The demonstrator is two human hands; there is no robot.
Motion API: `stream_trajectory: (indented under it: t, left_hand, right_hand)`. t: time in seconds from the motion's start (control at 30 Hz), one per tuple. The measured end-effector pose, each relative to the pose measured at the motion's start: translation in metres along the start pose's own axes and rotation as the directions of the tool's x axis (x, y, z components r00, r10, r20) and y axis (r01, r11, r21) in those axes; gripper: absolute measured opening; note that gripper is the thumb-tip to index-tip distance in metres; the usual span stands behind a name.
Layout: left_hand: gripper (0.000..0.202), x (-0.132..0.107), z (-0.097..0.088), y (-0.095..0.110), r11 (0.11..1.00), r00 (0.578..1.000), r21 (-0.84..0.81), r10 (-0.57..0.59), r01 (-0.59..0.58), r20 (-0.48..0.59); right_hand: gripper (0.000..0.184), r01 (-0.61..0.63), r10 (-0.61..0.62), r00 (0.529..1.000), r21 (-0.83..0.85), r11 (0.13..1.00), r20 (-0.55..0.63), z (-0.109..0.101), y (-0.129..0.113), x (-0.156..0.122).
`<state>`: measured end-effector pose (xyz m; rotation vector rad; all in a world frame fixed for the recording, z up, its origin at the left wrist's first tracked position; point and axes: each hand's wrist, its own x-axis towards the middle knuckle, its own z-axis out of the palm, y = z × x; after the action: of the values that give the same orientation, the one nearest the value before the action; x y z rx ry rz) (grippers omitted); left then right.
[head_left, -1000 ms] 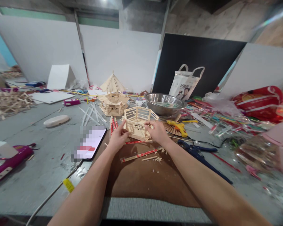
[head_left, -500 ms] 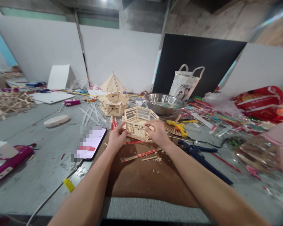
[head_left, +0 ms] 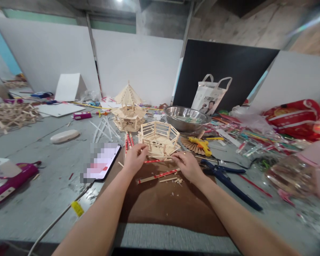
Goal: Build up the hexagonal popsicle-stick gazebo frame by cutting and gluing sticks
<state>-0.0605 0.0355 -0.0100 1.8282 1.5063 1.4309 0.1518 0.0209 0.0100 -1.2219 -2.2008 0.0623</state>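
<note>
A small open railing frame of pale wooden sticks (head_left: 160, 133), many-sided, stands on the brown mat (head_left: 160, 204). At its front left corner is my left hand (head_left: 134, 158), with thumb and fingers pinched together. My right hand (head_left: 188, 166) is low at the front right, its fingertips also closed in a pinch. A thin pale edge runs between the two sets of fingertips; whether it is a loose stick or the frame's base I cannot tell. Red-and-white paper-wrapped sticks (head_left: 160, 175) and short stick offcuts (head_left: 169, 180) lie in front of the hands.
Behind stands a wooden-stick pavilion (head_left: 128, 110) with a pointed roof, beside a metal bowl (head_left: 186, 117). A phone (head_left: 106, 163) lies left. To the right are a yellow glue gun (head_left: 201, 145), dark blue pliers (head_left: 232, 181) and a pink-lidded clear container (head_left: 290, 176).
Both hands have come off the frame's sides and moved lower, to just before its front edge. My right hand has shifted right and toward me. The frame stays in place.
</note>
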Motion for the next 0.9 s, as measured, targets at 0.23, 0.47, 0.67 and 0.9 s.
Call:
stream_trajectory:
  t: [0.23, 0.47, 0.67, 0.9]
  left_hand:
    - [0.027, -0.018, 0.017, 0.016, 0.949, 0.862, 0.152, 0.174, -0.275, 0.475]
    - [0.023, -0.023, 0.019, 0.021, 0.945, 0.802, 0.131, 0.175, -0.299, 0.571]
    - [0.022, -0.025, 0.020, 0.022, 0.948, 0.818, 0.174, 0.125, -0.265, 0.562]
    - [0.021, -0.024, 0.022, 0.018, 0.955, 0.823, 0.169, 0.112, -0.244, 0.556]
  right_hand:
    - [0.020, -0.072, 0.072, 0.997, 0.073, 0.995, 0.009, 0.007, 0.006, -0.017]
    - [0.016, -0.047, 0.047, 0.999, 0.108, 0.993, 0.001, 0.011, 0.004, -0.023]
    - [0.015, -0.037, 0.033, 0.999, 0.084, 0.996, 0.041, 0.012, 0.004, -0.024]
    - [0.015, -0.040, 0.041, 0.999, 0.075, 0.996, -0.011, 0.014, 0.007, -0.024]
